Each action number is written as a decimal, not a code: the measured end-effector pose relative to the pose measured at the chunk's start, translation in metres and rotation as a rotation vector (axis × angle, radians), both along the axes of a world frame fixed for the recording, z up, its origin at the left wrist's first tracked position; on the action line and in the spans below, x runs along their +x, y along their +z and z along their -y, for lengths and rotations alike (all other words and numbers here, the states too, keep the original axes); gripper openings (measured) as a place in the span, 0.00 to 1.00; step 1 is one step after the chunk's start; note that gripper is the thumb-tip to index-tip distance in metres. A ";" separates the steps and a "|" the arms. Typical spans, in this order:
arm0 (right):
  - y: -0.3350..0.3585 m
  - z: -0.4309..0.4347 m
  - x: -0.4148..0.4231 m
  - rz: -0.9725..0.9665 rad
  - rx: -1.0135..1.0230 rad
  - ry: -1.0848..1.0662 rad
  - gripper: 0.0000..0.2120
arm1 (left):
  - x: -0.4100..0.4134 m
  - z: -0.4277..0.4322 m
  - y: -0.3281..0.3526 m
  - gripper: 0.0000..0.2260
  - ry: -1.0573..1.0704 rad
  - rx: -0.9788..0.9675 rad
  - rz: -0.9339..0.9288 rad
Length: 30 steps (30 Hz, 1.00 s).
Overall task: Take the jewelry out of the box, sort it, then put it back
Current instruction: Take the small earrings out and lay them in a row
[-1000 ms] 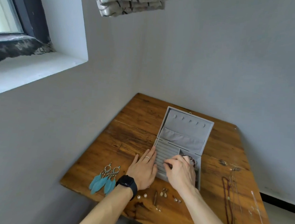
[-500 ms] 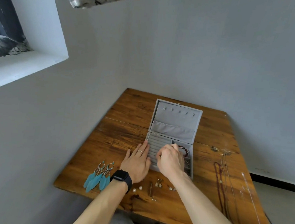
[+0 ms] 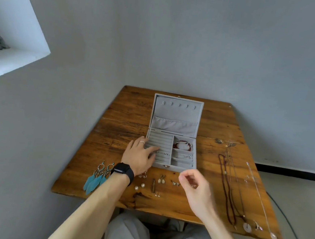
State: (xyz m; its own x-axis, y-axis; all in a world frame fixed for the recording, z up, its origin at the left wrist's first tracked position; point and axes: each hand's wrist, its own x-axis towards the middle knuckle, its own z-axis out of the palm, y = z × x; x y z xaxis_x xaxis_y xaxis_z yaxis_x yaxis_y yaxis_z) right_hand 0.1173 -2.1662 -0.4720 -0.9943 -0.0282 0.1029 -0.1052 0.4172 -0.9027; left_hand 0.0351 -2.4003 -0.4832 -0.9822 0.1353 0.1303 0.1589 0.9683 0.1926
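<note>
A grey velvet jewelry box [image 3: 175,120] stands open on the wooden table [image 3: 127,113]. A red bead bracelet [image 3: 183,145] lies in its right rear compartment, and small ear studs [image 3: 164,153] sit in the ring rows. My left hand [image 3: 140,155] rests with straight fingers on the box's left side. My right hand [image 3: 197,190] hovers in front of the box, fingers loosely curled, holding nothing visible. Small earrings [image 3: 161,180] and pearls [image 3: 139,186] lie in front of the box. Blue feather earrings [image 3: 96,178] lie at the left.
Several long necklaces [image 3: 228,187] are stretched out along the table's right side, with pendants [image 3: 247,227] near the front edge. Grey walls close off the back and left. My knees are under the table's front edge.
My right hand has drawn back out of the box toward me and now hovers over the table in front of it. The left hand stays on the box. The view tilted down.
</note>
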 end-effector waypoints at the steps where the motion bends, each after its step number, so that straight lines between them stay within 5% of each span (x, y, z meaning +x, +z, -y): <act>1: -0.006 -0.005 0.011 0.014 -0.036 -0.006 0.05 | -0.002 0.000 0.003 0.17 0.008 -0.002 -0.013; 21: -0.048 -0.023 0.045 0.013 0.088 -0.045 0.02 | 0.001 -0.045 0.029 0.09 0.104 -0.054 -0.036; 30: -0.054 -0.021 0.045 -0.103 0.156 -0.068 0.04 | 0.063 -0.056 0.033 0.04 0.120 0.409 -0.107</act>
